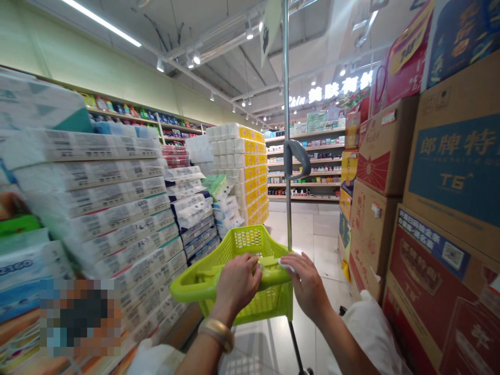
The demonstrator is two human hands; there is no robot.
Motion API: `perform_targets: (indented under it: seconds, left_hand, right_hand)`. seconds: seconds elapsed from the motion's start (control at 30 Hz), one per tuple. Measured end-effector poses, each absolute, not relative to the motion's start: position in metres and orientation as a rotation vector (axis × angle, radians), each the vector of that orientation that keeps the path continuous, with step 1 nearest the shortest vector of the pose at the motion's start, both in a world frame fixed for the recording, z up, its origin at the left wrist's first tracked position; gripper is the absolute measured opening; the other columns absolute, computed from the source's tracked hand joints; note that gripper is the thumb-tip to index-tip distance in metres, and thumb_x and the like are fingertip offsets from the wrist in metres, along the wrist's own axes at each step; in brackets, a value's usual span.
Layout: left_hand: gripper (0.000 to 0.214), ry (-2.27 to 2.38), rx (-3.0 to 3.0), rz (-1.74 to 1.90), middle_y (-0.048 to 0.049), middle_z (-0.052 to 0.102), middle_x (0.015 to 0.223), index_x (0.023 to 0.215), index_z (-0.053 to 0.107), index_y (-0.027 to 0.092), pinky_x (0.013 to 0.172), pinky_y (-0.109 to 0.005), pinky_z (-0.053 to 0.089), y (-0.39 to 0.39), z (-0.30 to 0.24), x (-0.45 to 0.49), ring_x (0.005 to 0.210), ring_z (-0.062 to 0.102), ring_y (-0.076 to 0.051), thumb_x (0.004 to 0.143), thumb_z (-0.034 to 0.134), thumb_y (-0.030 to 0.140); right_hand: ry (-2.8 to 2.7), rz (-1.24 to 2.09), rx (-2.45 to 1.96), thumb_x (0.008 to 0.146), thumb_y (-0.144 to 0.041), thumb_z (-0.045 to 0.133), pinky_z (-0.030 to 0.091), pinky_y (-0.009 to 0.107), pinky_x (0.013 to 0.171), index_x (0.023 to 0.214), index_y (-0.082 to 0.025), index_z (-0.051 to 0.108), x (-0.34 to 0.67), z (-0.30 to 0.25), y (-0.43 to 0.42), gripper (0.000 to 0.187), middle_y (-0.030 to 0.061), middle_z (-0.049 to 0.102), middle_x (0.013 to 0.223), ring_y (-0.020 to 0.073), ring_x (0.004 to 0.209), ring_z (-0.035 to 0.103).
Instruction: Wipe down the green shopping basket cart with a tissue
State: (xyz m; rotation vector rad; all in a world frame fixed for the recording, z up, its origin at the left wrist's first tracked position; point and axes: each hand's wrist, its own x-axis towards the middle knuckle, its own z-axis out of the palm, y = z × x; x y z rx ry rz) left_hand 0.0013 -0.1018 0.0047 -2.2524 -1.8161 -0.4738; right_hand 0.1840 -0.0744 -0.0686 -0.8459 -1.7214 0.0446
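A lime-green plastic shopping cart [252,237] with a perforated basket stands right in front of me. My left hand [238,281], with a gold bangle at its wrist, is closed over the middle of the cart's handle bar [191,291]. Toward the bar's right end, my right hand [307,281] presses a small white tissue [287,265] against the green plastic with its fingers. A metal pole [287,104] rises from the cart's right side and carries a grey loop grip [297,159].
Tall stacks of wrapped tissue packs [128,182] line the left. Cartons [378,146] are piled high on the right. Between them the pale tiled floor [320,234] leads to shelves of small goods [304,161]. A yellow-and-white pack stack [250,172] stands ahead.
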Motion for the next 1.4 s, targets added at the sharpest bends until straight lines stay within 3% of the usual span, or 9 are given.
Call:
perform_targets:
  seconds: [0.1, 0.27, 0.47, 0.67, 0.87, 1.07, 1.27, 1.4]
  left_hand:
    - [0.033, -1.825, -2.255, -0.476, -0.0048, 0.069, 0.101, 0.107, 0.068, 0.023, 0.080, -0.033, 0.043, -0.102, 0.005, 0.001, 0.093, 0.062, -0.021, 0.094, 0.038, 0.031]
    - [0.033, -1.806, -2.261, -0.490, -0.0049, 0.069, 0.099, 0.110, 0.067, 0.023, 0.082, -0.033, 0.043, -0.101, 0.003, -0.002, 0.093, 0.062, -0.021, 0.094, 0.039, 0.030]
    - [0.033, -1.800, -2.254, -0.500, -0.0045, 0.069, 0.100, 0.109, 0.067, 0.024, 0.082, -0.033, 0.043, -0.101, 0.002, -0.004, 0.093, 0.063, -0.021, 0.094, 0.039, 0.030]
    - [0.032, -1.781, -2.255, -0.505, -0.0046, 0.069, 0.099, 0.108, 0.067, 0.023, 0.081, -0.032, 0.043, -0.100, 0.000, -0.005, 0.093, 0.063, -0.020, 0.094, 0.039, 0.029]
    - [0.033, -1.803, -2.255, -0.501, -0.0049, 0.069, 0.100, 0.108, 0.067, 0.023, 0.082, -0.034, 0.043, -0.101, 0.002, -0.004, 0.093, 0.063, -0.021, 0.094, 0.038, 0.030]
    - [0.032, -1.803, -2.265, -0.501, -0.0049, 0.069, 0.099, 0.106, 0.067, 0.024, 0.082, -0.032, 0.043, -0.102, 0.003, -0.004, 0.092, 0.062, -0.020, 0.094, 0.038, 0.029]
    - [0.033, -1.810, -2.255, -0.505, -0.0050, 0.070, 0.100, 0.107, 0.068, 0.023, 0.082, -0.032, 0.043, -0.101, 0.002, -0.005, 0.092, 0.063, -0.020, 0.094, 0.038, 0.029]
    - [0.032, -1.788, -2.254, -0.513, -0.0050, 0.070, 0.099, 0.108, 0.067, 0.023, 0.082, -0.032, 0.043, -0.102, 0.002, -0.005, 0.093, 0.063, -0.020, 0.094, 0.039, 0.028]
  right_hand:
    - [-1.623, 0.042, -0.896, 0.096, -0.023, 0.047, 0.040, 0.056, 0.105, 0.099, -0.023, 0.070, 0.185, -0.070, -0.073, 0.024, 0.0067, 0.075, 0.102, 0.0258, 0.105, 0.066]
    - [-1.831, 0.034, -0.771, 0.094, -0.017, 0.048, 0.038, 0.049, 0.110, 0.107, -0.026, 0.068, 0.176, -0.071, -0.084, 0.026, 0.0033, 0.073, 0.108, 0.0217, 0.111, 0.063]
    - [-1.631, 0.032, -0.941, 0.096, -0.022, 0.045, 0.039, 0.058, 0.105, 0.098, -0.022, 0.070, 0.179, -0.067, -0.074, 0.025, 0.0068, 0.075, 0.101, 0.0262, 0.103, 0.067]
    - [-1.831, -0.018, -0.791, 0.093, -0.014, 0.047, 0.040, 0.050, 0.108, 0.110, -0.028, 0.068, 0.160, -0.066, -0.088, 0.030, 0.0025, 0.073, 0.109, 0.0217, 0.109, 0.065]
    - [-1.661, -0.042, -0.951, 0.095, -0.019, 0.046, 0.041, 0.057, 0.106, 0.099, -0.022, 0.071, 0.172, -0.067, -0.077, 0.026, 0.0071, 0.075, 0.101, 0.0259, 0.105, 0.067]
    - [-1.843, 0.010, -0.778, 0.094, -0.017, 0.048, 0.042, 0.049, 0.108, 0.108, -0.027, 0.070, 0.164, -0.065, -0.085, 0.028, 0.0035, 0.074, 0.107, 0.0211, 0.107, 0.066]
    - [-1.647, 0.024, -0.947, 0.097, -0.024, 0.044, 0.039, 0.058, 0.107, 0.099, -0.022, 0.071, 0.181, -0.068, -0.073, 0.027, 0.0076, 0.075, 0.103, 0.0256, 0.106, 0.066]
    - [-1.804, 0.023, -0.816, 0.095, -0.019, 0.048, 0.039, 0.052, 0.109, 0.108, -0.027, 0.070, 0.166, -0.067, -0.087, 0.027, 0.0039, 0.074, 0.107, 0.0226, 0.110, 0.065]
